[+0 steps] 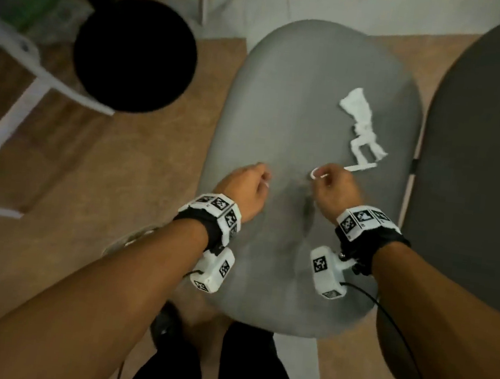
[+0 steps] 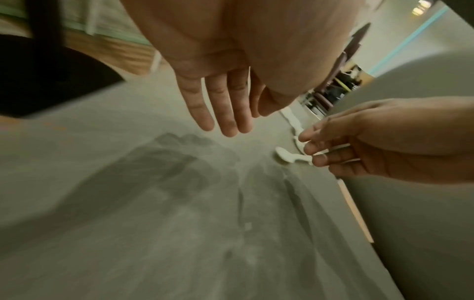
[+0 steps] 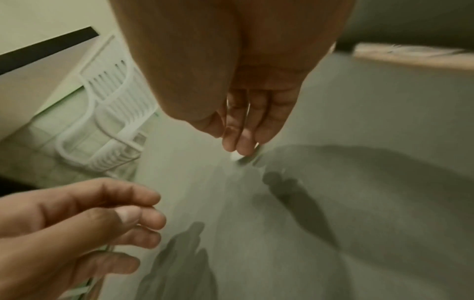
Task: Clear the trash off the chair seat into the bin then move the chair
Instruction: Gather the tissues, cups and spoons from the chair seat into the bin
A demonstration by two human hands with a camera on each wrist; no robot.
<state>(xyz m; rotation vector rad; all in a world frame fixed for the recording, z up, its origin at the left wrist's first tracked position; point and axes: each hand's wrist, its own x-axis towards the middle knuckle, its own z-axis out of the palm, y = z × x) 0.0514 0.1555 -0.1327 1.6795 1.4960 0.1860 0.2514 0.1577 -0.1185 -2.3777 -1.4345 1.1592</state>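
The grey chair seat point(image 1: 284, 99) fills the middle of the head view. A crumpled white tissue point(image 1: 362, 124) lies on its far right part. My right hand point(image 1: 333, 183) hovers low over the seat and pinches a white plastic spoon point(image 1: 360, 168). The spoon's bowl point(image 2: 284, 155) pokes out past the fingertips toward my left hand. My left hand point(image 1: 253, 180) hangs over the seat's left side, its fingers point(image 2: 223, 113) straight and holding nothing. The round black bin point(image 1: 133, 54) stands on the floor to the left of the chair.
The chair's dark grey backrest point(image 1: 480, 153) rises on the right. A white frame point(image 1: 16, 69) stands left of the bin, and a white slatted basket point(image 3: 113, 113) lies beyond the seat. My legs point(image 1: 253, 370) are at the seat's near edge.
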